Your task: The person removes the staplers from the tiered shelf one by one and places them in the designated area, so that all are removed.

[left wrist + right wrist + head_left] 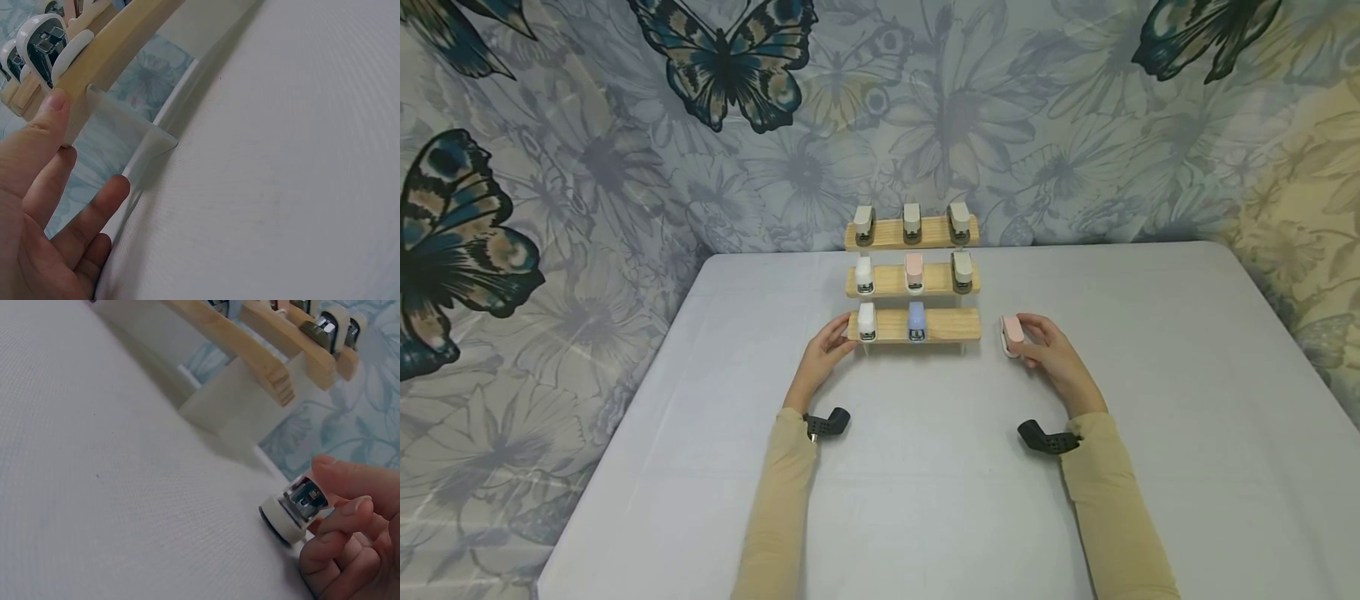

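Note:
A pink mini stapler [1012, 334] with a white base is in my right hand [1051, 354], pinched between thumb and fingers to the right of the rack. In the right wrist view the stapler [295, 509] is close over the white table, its metal front facing the camera. My left hand [826, 354] grips the left end of the bottom wooden shelf [951, 326], thumb on the front and index finger at the underside. The other fingers are spread below it. On that shelf stand a white stapler [867, 322] at the left and a blue stapler [917, 321] in the middle.
The middle shelf [889, 280] carries a white, a pink and a grey-green stapler. Three pale staplers stand on the top shelf [887, 236]. Translucent supports [128, 125] hold the rack up near the table's back edge. Behind hangs a butterfly-patterned cloth [962, 125].

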